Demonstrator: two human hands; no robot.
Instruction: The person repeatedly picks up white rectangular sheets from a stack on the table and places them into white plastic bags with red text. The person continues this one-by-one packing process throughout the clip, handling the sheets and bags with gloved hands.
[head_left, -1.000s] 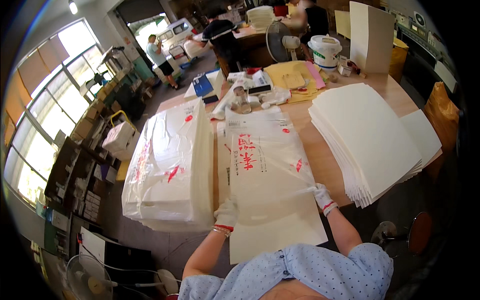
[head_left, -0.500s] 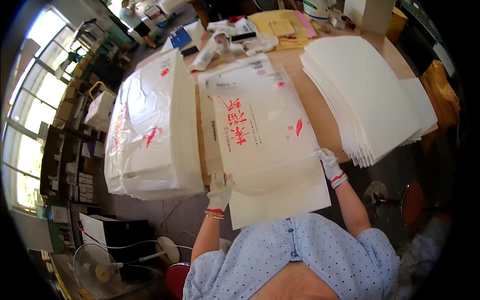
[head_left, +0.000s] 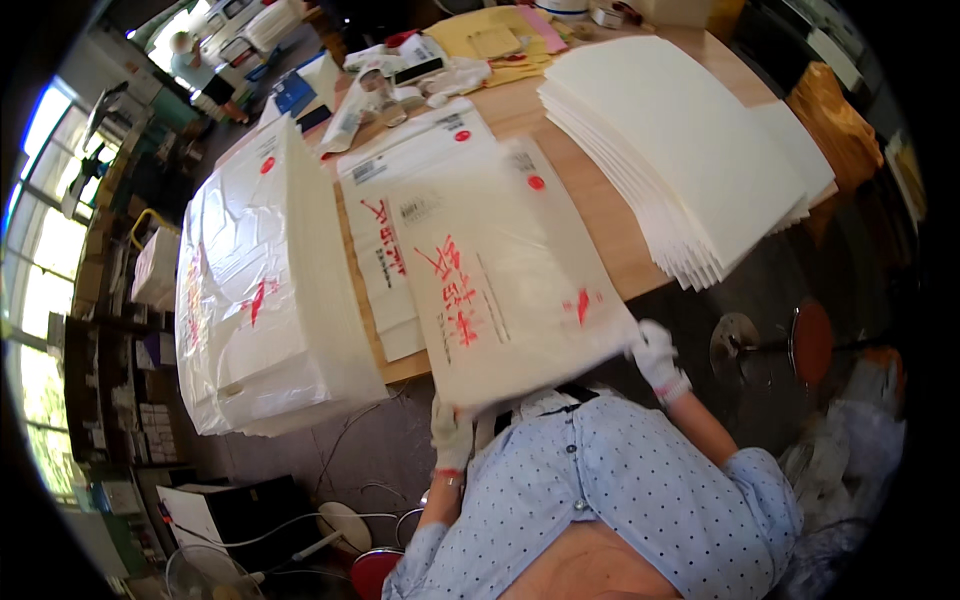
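Observation:
Both my gloved hands are at the near end of a white plastic bag (head_left: 510, 275) with red characters and a red dot. It hangs partly over the table's front edge, its near end smeared by motion. My left hand (head_left: 451, 437) is closed on the near left corner, its fingertips partly hidden by the bag. At the near right corner, my right hand (head_left: 655, 358) pinches the edge. Another printed bag (head_left: 397, 315) lies flat on the table beneath and left of the held one. To the right sits a fanned stack of white sheets (head_left: 690, 140).
A tall stack of filled, shiny printed bags (head_left: 265, 310) stands on the left of the wooden table (head_left: 635, 265). Tape rolls, a jar (head_left: 380, 95) and yellow envelopes (head_left: 490, 42) lie at the back. A round red stool (head_left: 810, 340) is at right; a person (head_left: 205, 75) stands far off.
The white sheet that stuck out of the bag's near end no longer shows. The bag has come closer to me, uncovering more of the bag beneath. Both hands still hold its corners.

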